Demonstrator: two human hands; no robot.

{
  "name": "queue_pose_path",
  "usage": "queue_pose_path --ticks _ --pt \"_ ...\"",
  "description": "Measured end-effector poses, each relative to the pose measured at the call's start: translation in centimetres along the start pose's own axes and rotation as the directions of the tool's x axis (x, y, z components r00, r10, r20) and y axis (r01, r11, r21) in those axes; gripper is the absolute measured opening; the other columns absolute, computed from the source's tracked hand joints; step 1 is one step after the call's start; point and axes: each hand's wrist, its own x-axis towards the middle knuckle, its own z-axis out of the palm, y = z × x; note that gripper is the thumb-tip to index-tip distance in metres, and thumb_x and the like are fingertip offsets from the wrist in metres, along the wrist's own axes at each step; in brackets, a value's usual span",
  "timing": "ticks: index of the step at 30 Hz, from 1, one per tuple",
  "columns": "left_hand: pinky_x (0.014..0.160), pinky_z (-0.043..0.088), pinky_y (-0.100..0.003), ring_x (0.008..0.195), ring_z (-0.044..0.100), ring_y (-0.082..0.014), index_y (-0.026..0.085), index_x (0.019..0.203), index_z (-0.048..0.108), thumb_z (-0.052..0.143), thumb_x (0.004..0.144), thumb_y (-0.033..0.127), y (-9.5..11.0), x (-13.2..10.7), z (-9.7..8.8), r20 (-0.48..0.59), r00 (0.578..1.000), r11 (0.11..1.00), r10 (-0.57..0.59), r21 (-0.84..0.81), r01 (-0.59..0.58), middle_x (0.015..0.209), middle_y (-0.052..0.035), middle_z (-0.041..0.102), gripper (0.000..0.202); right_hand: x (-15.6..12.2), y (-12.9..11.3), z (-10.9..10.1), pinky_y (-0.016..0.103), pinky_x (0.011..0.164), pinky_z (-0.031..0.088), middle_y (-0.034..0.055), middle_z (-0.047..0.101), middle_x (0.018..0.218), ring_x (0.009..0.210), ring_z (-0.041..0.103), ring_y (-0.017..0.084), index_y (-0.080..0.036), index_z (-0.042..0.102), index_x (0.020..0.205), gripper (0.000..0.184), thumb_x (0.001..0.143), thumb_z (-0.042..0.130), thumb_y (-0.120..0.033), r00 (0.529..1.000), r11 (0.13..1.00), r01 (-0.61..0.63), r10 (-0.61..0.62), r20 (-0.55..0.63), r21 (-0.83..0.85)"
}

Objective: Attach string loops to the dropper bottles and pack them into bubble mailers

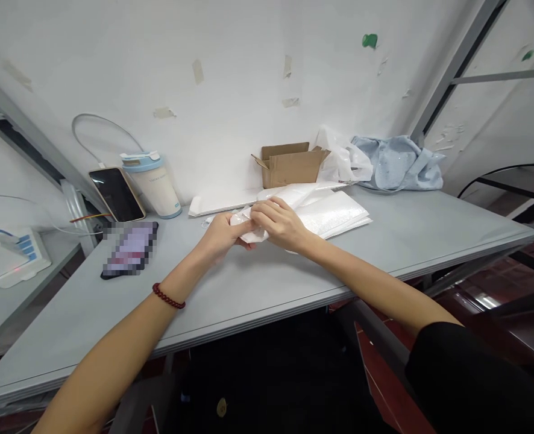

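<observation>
Both of my hands meet over the middle of the table, gripping a crumpled white plastic wrap (257, 234). My left hand (225, 234), with a dark red bead bracelet (168, 296) on its wrist, pinches the wrap from the left. From the right, my right hand (281, 223) curls its fingers over the same wrap. Whether anything is inside the wrap is hidden by my fingers. Just behind and to the right lie flat white padded mailing bags (334, 216), partly covered by my right hand.
Against the wall are an open cardboard box (294, 169), a white plastic bag (342, 158) and a light blue cloth bag (396, 164). On the left stand a tumbler (157, 185) and a phone (119, 194) with a cable. A blurred purple item (132, 248) lies on the grey table (258, 289).
</observation>
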Motion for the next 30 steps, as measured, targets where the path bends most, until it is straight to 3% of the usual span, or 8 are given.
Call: queue_pose_path --ticks 4,9,11,18,20,25,30 --pt "0.045 0.044 -0.026 0.046 0.055 -0.0124 0.014 0.06 0.06 0.076 0.067 0.04 0.0 0.0 0.0 -0.007 0.999 0.995 -0.047 -0.094 0.046 0.055 -0.0003 0.058 0.031 0.1 0.1 0.0 0.034 0.081 0.04 0.0073 0.063 0.091 0.091 0.055 0.018 -0.018 0.054 0.09 0.02 0.095 0.035 -0.015 1.0 1.0 0.0 0.0 0.005 0.024" --pt "0.044 0.043 -0.022 0.055 0.061 -0.0133 0.014 0.072 0.064 0.08 0.063 0.033 0.4 -0.1 -0.3 0.13 0.978 0.972 -0.16 -0.151 0.179 0.067 -0.0019 0.063 0.026 0.1 0.8 -0.2 0.036 0.077 0.04 0.0102 0.062 0.096 0.091 0.054 0.02 -0.017 0.055 0.097 0.021 0.093 0.035 -0.013 0.998 0.998 -0.05 0.052 -0.04 0.039" --pt "0.043 0.042 -0.021 0.054 0.06 -0.0121 0.015 0.07 0.064 0.081 0.062 0.028 0.4 -0.1 -0.2 0.125 0.974 0.965 -0.188 -0.163 0.207 0.065 -0.0014 0.063 0.024 0.0 0.8 -0.1 0.036 0.077 0.041 0.011 0.062 0.097 0.092 0.054 0.02 -0.016 0.055 0.098 0.022 0.093 0.034 -0.013 0.999 0.998 -0.044 0.045 -0.031 0.048" --pt "0.041 0.04 -0.021 0.043 0.052 -0.0085 0.014 0.067 0.062 0.077 0.066 0.031 -0.4 0.4 0.0 -0.026 0.991 0.975 -0.132 -0.185 0.125 0.057 0.0002 0.059 0.024 0.1 0.0 0.0 0.032 0.079 0.043 0.0088 0.063 0.097 0.092 0.054 0.017 -0.016 0.055 0.096 0.022 0.093 0.034 -0.011 1.0 0.999 -0.031 0.031 -0.001 0.037" --pt "0.042 0.04 -0.021 0.044 0.053 -0.0085 0.014 0.067 0.062 0.077 0.068 0.034 -0.4 0.4 -0.3 -0.011 0.995 0.981 -0.102 -0.166 0.099 0.058 0.0 0.059 0.025 0.1 0.0 0.0 0.031 0.079 0.043 0.0094 0.063 0.098 0.091 0.054 0.018 -0.015 0.055 0.097 0.021 0.092 0.035 -0.01 0.999 0.998 -0.038 0.038 -0.01 0.053" --pt "0.051 0.046 -0.024 0.053 0.058 -0.0118 0.014 0.066 0.065 0.079 0.065 0.032 0.0 0.4 -1.3 0.145 0.988 0.996 -0.06 -0.062 0.07 0.063 -0.0026 0.064 0.023 -0.1 0.5 -0.1 0.035 0.081 0.044 0.0115 0.061 0.104 0.094 0.053 0.02 -0.015 0.054 0.102 0.024 0.086 0.038 -0.006 0.997 0.988 -0.076 0.079 -0.017 0.137" --pt "0.05 0.045 -0.025 0.051 0.057 -0.012 0.014 0.065 0.065 0.08 0.064 0.03 -0.1 0.3 -1.1 0.063 0.998 0.999 -0.017 -0.037 0.02 0.061 -0.0021 0.063 0.022 -0.1 0.4 0.0 0.036 0.081 0.045 0.0117 0.061 0.103 0.094 0.053 0.02 -0.015 0.053 0.101 0.024 0.085 0.037 -0.006 0.997 0.979 -0.079 0.082 -0.008 0.19"
